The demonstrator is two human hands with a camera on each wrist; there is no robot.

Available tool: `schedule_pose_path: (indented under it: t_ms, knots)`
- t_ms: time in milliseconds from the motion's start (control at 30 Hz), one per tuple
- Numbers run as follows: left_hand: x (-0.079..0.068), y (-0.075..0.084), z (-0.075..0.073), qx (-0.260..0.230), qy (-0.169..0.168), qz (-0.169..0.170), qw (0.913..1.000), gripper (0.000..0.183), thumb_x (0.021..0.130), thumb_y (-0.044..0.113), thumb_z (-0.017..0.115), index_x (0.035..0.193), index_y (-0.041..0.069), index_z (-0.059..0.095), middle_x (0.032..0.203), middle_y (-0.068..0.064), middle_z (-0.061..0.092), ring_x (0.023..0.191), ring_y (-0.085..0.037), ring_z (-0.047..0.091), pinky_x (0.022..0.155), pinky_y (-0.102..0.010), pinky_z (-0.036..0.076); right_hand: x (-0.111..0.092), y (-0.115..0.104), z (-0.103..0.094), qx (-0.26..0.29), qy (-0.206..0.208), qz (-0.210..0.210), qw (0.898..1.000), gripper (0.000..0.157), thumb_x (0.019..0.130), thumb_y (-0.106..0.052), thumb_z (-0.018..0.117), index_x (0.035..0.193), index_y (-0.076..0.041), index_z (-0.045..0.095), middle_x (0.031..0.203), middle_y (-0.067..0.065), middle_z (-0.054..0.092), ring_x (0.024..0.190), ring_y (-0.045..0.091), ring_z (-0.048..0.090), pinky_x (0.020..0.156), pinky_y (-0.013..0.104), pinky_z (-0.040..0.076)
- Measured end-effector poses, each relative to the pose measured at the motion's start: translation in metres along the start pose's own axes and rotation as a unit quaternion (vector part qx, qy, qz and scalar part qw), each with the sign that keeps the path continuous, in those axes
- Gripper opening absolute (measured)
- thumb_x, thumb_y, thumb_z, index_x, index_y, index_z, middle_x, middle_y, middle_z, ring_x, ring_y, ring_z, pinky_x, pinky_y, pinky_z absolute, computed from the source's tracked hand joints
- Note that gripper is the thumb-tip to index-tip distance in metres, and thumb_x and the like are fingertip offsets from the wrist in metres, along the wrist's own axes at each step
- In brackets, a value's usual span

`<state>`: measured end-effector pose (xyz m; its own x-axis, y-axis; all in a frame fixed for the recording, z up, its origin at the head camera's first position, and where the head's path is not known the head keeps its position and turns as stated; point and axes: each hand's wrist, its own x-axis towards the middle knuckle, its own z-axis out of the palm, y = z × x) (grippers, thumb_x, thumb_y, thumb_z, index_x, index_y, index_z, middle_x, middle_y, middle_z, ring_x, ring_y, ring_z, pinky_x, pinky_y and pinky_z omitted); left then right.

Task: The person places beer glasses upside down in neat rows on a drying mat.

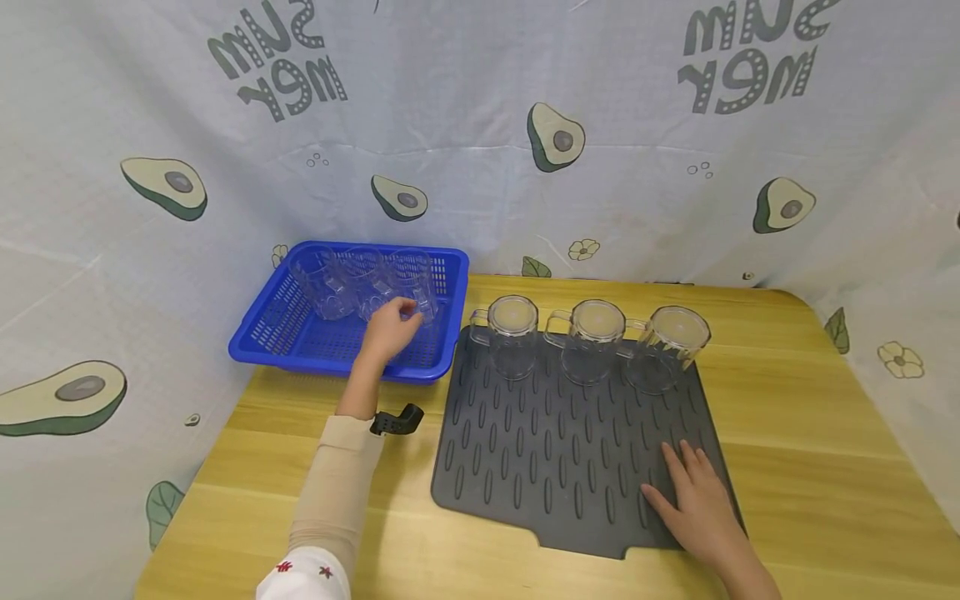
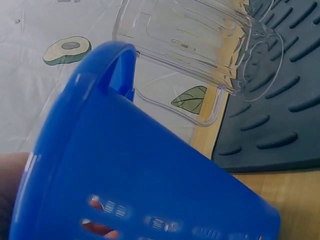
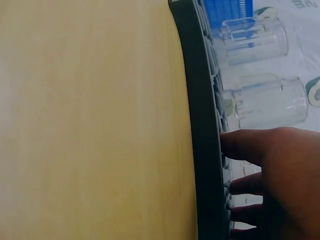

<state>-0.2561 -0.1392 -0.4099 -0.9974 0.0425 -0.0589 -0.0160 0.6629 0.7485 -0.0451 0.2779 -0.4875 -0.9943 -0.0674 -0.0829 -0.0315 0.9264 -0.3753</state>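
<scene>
My left hand (image 1: 392, 330) reaches into the blue plastic basket (image 1: 345, 367), its thumb and fingers curled at the handle of the rightmost clear glass mug (image 1: 412, 265). Beside that mug stand two more glass mugs (image 1: 365, 262) in a row. The left wrist view shows mostly the basket wall (image 2: 145, 165), which hides the left hand's grasp. My right hand (image 1: 696, 508) rests with spread fingers on the right front part of the dark grey drying mat (image 1: 525, 450). Three glass mugs stand base up along the mat's back edge: left (image 1: 513, 337), middle (image 1: 592, 342) and right (image 1: 667, 350), handles pointing left.
The mat and basket sit on a light wooden table (image 1: 787, 417). Behind hangs a white cloth (image 1: 465, 83) printed with avocados. A black wrist mount (image 1: 399, 420) sticks out from the left forearm, close to the basket's front.
</scene>
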Motion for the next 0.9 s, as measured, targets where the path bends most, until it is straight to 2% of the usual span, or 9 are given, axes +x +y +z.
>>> schedule_pose_path:
  t_ms: [267, 533, 767, 900]
  knots:
    - [0.016, 0.001, 0.001, -0.051, -0.026, -0.041, 0.9975, 0.044, 0.1, 0.023, 0.052, 0.132, -0.007, 0.052, 0.133, -0.025, 0.053, 0.124, -0.038, 0.048, 0.103, -0.047, 0.039, -0.001, 0.002, 0.003, 0.008, -0.022, -0.003, 1.0, 0.076, 0.098, -0.036, 0.057, 0.144, 0.016, 0.026, 0.145, 0.045, 0.014, 0.134, 0.062, 0.009, 0.098, 0.077, 0.013]
    - [0.021, 0.004, 0.002, -0.125, -0.066, -0.037, 0.9892, 0.045, 0.1, 0.018, 0.051, 0.134, -0.012, 0.049, 0.138, -0.026, 0.05, 0.128, -0.038, 0.046, 0.106, -0.047, 0.037, -0.001, 0.0, 0.0, 0.018, -0.03, 0.008, 0.999, 0.078, 0.098, -0.039, 0.056, 0.145, 0.015, 0.025, 0.146, 0.045, 0.013, 0.134, 0.061, 0.008, 0.098, 0.077, 0.013]
    - [0.02, 0.003, 0.003, -0.141, -0.056, -0.048, 0.9873, 0.039, 0.101, 0.021, 0.052, 0.124, -0.01, 0.056, 0.128, -0.027, 0.056, 0.122, -0.038, 0.05, 0.103, -0.049, 0.038, -0.001, 0.001, 0.0, 0.018, -0.028, 0.011, 0.999, 0.078, 0.098, -0.039, 0.057, 0.145, 0.015, 0.026, 0.146, 0.044, 0.014, 0.134, 0.061, 0.009, 0.098, 0.077, 0.013]
    - [0.018, 0.003, 0.003, -0.143, -0.048, -0.047, 0.9875, 0.036, 0.101, 0.023, 0.053, 0.112, -0.01, 0.061, 0.122, -0.026, 0.06, 0.119, -0.038, 0.053, 0.104, -0.05, 0.038, -0.001, 0.002, 0.001, 0.022, -0.025, 0.01, 0.999, 0.078, 0.097, -0.038, 0.058, 0.144, 0.015, 0.027, 0.146, 0.045, 0.015, 0.134, 0.061, 0.009, 0.098, 0.077, 0.013]
